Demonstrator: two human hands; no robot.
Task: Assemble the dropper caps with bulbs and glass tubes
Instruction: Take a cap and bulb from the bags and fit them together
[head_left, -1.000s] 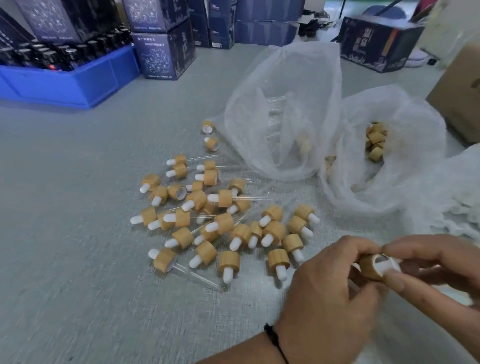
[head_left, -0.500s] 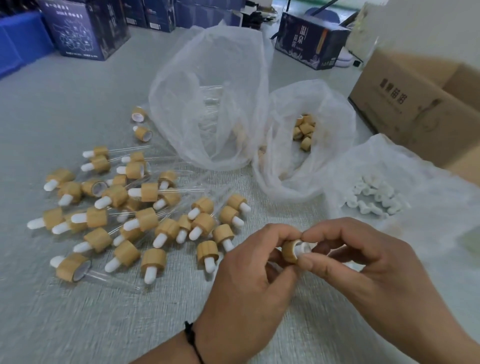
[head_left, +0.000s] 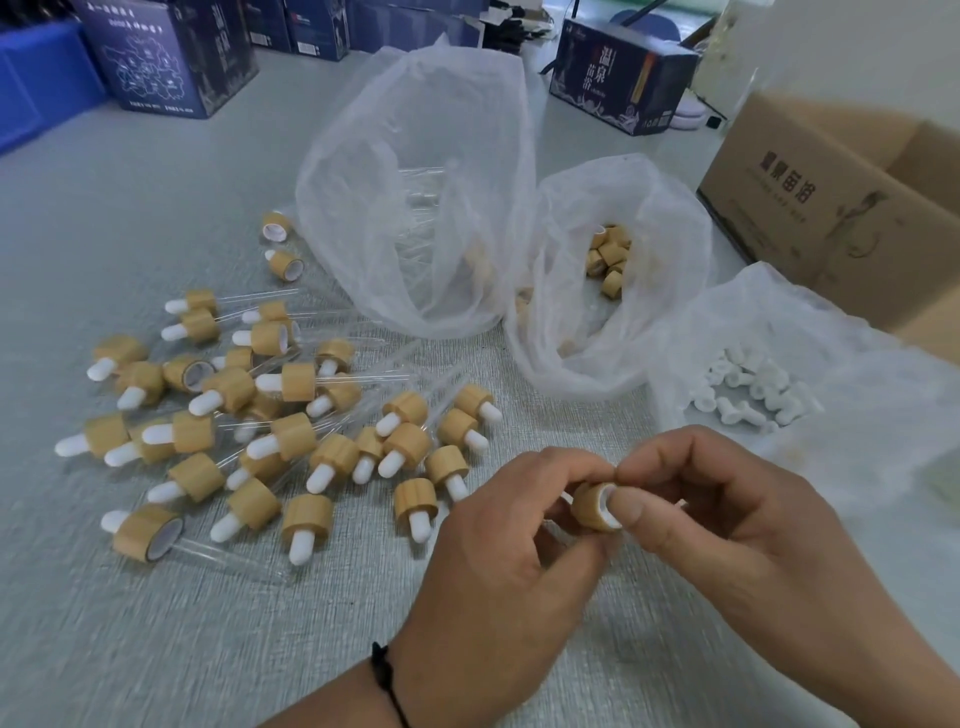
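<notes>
Both hands meet over the near edge of the counter on one bamboo dropper cap. The left hand pinches the cap's wooden wall in a narrow grip; the right hand closes thumb and forefinger on the white bulb at its open end. This looks like the bulb-seating step. Next, I judge, the bulb must be pushed fully through, then a glass tube taken from the tall plastic bag. Finished droppers lie in a heap to the left; loose bulbs and spare caps wait in other bags.
</notes>
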